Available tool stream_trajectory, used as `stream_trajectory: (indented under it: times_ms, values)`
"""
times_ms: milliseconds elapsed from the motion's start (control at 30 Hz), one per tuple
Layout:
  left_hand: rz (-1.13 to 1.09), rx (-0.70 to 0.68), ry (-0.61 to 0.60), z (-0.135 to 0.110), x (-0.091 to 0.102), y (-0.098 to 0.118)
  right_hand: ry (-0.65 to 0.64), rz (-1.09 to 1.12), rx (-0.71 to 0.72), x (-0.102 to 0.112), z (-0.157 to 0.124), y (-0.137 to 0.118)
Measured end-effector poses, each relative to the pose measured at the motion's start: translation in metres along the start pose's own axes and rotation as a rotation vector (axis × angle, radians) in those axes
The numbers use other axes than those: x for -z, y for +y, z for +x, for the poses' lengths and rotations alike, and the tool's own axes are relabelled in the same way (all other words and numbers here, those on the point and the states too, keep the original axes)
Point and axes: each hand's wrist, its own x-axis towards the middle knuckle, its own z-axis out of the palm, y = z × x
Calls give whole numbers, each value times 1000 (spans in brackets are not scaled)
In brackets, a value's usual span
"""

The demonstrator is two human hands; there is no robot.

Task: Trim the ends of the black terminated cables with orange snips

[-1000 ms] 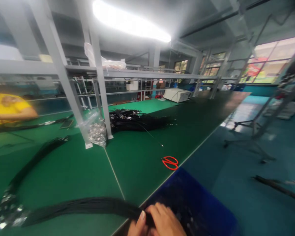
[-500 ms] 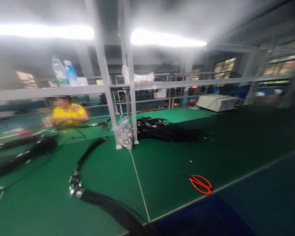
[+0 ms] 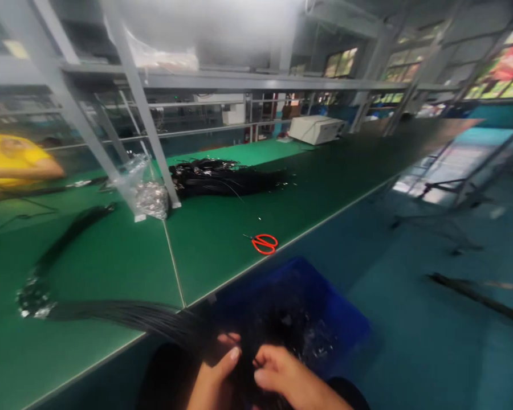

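Observation:
At the bottom of the view my left hand (image 3: 216,376) and my right hand (image 3: 282,373) are both closed on a thick bundle of black cables (image 3: 123,316). The bundle trails left across the green table (image 3: 214,239) and curls round to shiny metal connector ends (image 3: 32,296). My hands hold it over a blue bin (image 3: 325,307) that sits below the table's edge. The bin holds more dark cables.
Red scissors (image 3: 264,243) lie near the table's edge. Further back lie a heap of black cables (image 3: 222,177) and a clear bag of metal parts (image 3: 149,196) by a grey frame post (image 3: 143,114). A person in yellow (image 3: 12,162) sits far left. A white machine (image 3: 316,129) stands further back.
The camera swung up and left, then back down and right. My hands dropped out of view half a second ago and now show again, gripping the cable bundle over the blue bin.

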Motion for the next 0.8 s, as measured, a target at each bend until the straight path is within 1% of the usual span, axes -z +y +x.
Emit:
stream_trajectory:
  times_ms: [67, 200, 267, 300, 400, 500, 567, 733, 800]
  values:
    - [18, -3, -41, 6, -8, 0, 77, 36, -3, 9, 1, -2]
    - [59, -10, -126, 15, -20, -2, 263, 28, 10, 40, -4, -11]
    - [64, 5, -141, 19, -22, -2, 282, 39, 0, 49, -11, -13]
    - [62, 15, -144, 21, -22, -2, 277, 43, -4, 50, -15, -12]
    - [62, 56, -154, 25, -19, -1, 311, 10, 2, 42, -21, -7]
    - [95, 100, -150, 25, -16, 2, 389, -31, -13, 29, -17, -2]
    - [112, 115, -144, 24, -15, 4, 395, -43, -33, 22, -13, -1]
    - [157, 80, -129, 22, -18, 8, 389, -56, -26, 8, -5, -5]
    - [188, 61, -114, 24, -19, 8, 389, -36, -29, 5, 0, -1]
